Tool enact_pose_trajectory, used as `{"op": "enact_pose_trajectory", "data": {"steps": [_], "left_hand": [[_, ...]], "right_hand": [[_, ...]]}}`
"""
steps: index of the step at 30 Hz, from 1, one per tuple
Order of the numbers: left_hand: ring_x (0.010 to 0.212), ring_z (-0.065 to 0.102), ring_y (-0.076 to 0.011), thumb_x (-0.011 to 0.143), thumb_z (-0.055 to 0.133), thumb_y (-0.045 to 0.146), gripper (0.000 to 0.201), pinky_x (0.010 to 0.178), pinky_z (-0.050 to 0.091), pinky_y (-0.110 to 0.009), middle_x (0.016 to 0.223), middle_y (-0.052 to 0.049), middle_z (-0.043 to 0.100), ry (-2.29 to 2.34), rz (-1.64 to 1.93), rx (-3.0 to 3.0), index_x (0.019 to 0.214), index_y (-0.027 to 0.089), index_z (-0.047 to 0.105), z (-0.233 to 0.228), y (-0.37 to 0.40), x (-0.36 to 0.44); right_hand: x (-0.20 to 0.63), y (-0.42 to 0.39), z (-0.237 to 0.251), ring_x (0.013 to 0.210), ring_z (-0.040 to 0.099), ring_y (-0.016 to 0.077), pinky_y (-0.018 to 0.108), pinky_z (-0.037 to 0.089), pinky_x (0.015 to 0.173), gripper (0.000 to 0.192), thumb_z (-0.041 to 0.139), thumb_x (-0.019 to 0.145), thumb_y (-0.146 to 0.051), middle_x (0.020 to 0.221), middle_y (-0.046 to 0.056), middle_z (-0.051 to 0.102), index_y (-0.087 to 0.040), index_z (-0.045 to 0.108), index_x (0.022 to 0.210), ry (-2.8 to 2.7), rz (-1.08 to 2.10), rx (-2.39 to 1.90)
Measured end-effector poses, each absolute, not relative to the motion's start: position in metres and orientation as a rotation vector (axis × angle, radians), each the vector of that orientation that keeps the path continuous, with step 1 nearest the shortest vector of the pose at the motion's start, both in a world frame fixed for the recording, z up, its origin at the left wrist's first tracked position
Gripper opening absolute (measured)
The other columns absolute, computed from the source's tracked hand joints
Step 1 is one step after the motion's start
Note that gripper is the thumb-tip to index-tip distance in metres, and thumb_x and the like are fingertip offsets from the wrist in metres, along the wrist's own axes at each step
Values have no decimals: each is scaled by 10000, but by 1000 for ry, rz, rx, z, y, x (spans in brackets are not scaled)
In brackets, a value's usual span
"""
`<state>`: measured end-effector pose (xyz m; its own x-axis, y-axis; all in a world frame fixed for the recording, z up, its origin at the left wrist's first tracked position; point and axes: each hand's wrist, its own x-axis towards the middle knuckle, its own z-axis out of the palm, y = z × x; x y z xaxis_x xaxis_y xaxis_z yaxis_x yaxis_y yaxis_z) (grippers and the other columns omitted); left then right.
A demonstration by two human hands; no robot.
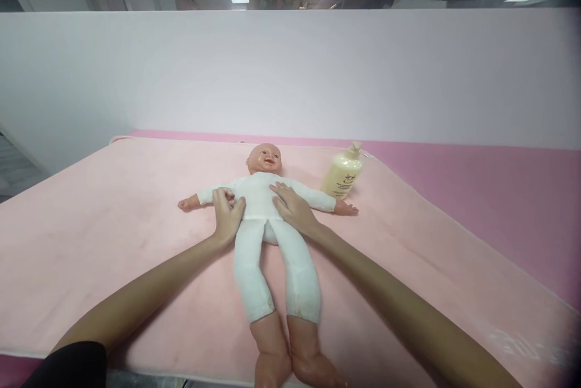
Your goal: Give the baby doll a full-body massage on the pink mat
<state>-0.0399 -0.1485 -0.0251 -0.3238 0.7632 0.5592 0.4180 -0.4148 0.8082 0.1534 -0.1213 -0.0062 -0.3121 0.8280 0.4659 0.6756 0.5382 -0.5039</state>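
Note:
A baby doll (259,194) in a white bodysuit lies on its back on a pink mat (113,224), head away from me, arms spread, bare feet at the near edge. My left hand (227,213) rests on the doll's side at the waist, fingers curled against the torso. My right hand (293,207) lies flat on the other side of the torso, fingers pointing towards the chest. Both hands press on the doll from either side; neither lifts it.
A pale yellow lotion bottle (344,174) with a pump top stands on the mat just right of the doll's arm. A white partition wall (290,73) runs behind the table. A darker pink surface (499,188) shows to the right.

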Motion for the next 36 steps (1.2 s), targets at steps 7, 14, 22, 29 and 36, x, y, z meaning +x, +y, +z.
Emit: {"op": "enact_pose_trajectory", "data": {"steps": [7, 14, 22, 29, 36], "left_hand": [[1042, 502, -207, 708, 582, 86, 218, 977, 391, -364, 990, -40, 549, 1425, 1613, 2054, 879, 220, 602, 8, -117, -37], [1178, 521, -206, 860, 519, 278, 267, 1035, 388, -344, 1200, -90, 607, 1487, 1757, 1514, 1100, 186, 594, 26, -22, -1], [1371, 380, -196, 927, 396, 293, 462, 1152, 278, -347, 1457, -96, 444, 1547, 1633, 1679, 1379, 212, 448, 13, -21, 16], [1223, 545, -233, 887, 465, 387, 433, 1081, 374, -365, 1336, -91, 556, 1708, 1444, 1494, 1288, 266, 576, 37, -6, 8], [1295, 490, -209, 838, 550, 369, 415, 1079, 374, -326, 1370, -15, 565, 1620, 1447, 1563, 1237, 281, 620, 41, 6, 15]], "right_hand": [[144, -60, 37, 723, 633, 211, 316, 442, 717, 309, 442, 832, -294, 704, 66, 699, -187, 677, 663, -1629, 237, -1546], [123, 23, 5, 1058, 609, 198, 338, 437, 956, 327, 448, 842, -376, 1144, 68, 679, -192, 654, 1017, -1082, 797, -1289], [118, 53, -6, 1251, 517, 190, 372, 339, 1118, 403, 564, 809, -512, 1295, 29, 609, -243, 646, 1099, -1134, 1027, -908], [112, 52, -6, 1280, 482, 199, 378, 326, 1129, 430, 634, 755, -432, 1334, 28, 574, -239, 629, 1139, -1132, 993, -916], [113, 48, -3, 1186, 563, 206, 376, 400, 1076, 403, 688, 690, -345, 1262, 46, 620, -224, 648, 1073, -1008, 1066, -874]]}}
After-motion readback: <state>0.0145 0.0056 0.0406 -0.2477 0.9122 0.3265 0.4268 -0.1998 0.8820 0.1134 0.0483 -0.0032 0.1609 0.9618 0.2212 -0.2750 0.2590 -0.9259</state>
